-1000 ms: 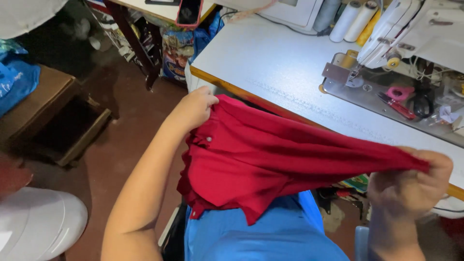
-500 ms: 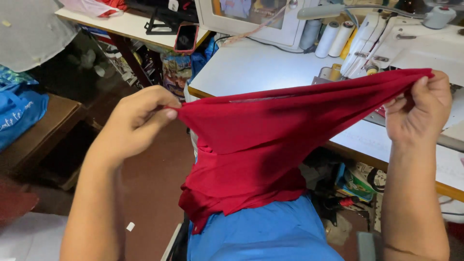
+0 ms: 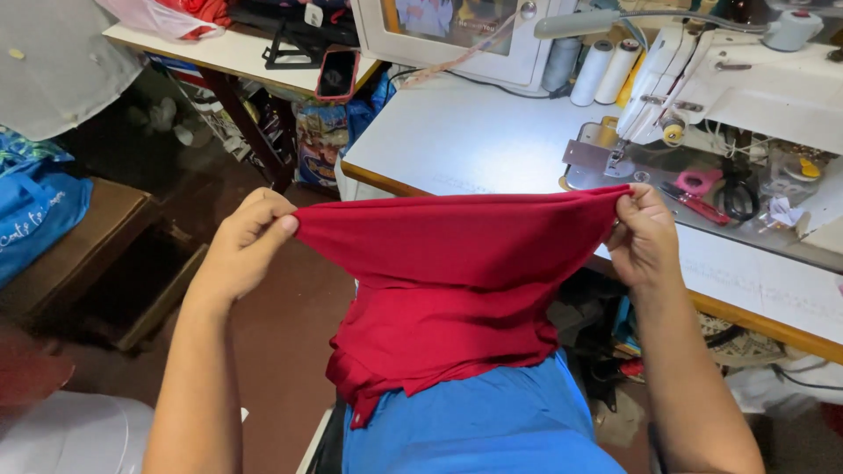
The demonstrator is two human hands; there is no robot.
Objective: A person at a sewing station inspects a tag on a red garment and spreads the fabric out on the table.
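Observation:
A red knit garment [image 3: 448, 281] hangs stretched between both my hands, its top edge pulled taut and its lower part falling onto my blue-clad lap [image 3: 479, 430]. My left hand [image 3: 246, 241] pinches the left end of that edge. My right hand [image 3: 641, 233] pinches the right end, just in front of the white sewing table [image 3: 465, 136]. The white sewing machine [image 3: 746, 70] stands on the table behind my right hand.
Thread cones [image 3: 604, 70] stand beside the machine, pink-handled scissors [image 3: 698, 197] lie on its bed. A phone [image 3: 336, 75] rests on a second table at the back. A wooden bench [image 3: 83, 254] with a blue bag [image 3: 35, 215] is at the left.
Both hands have lifted the garment off the lap and spread its edge taut. My right hand has since come down and inward, nearer the table edge.

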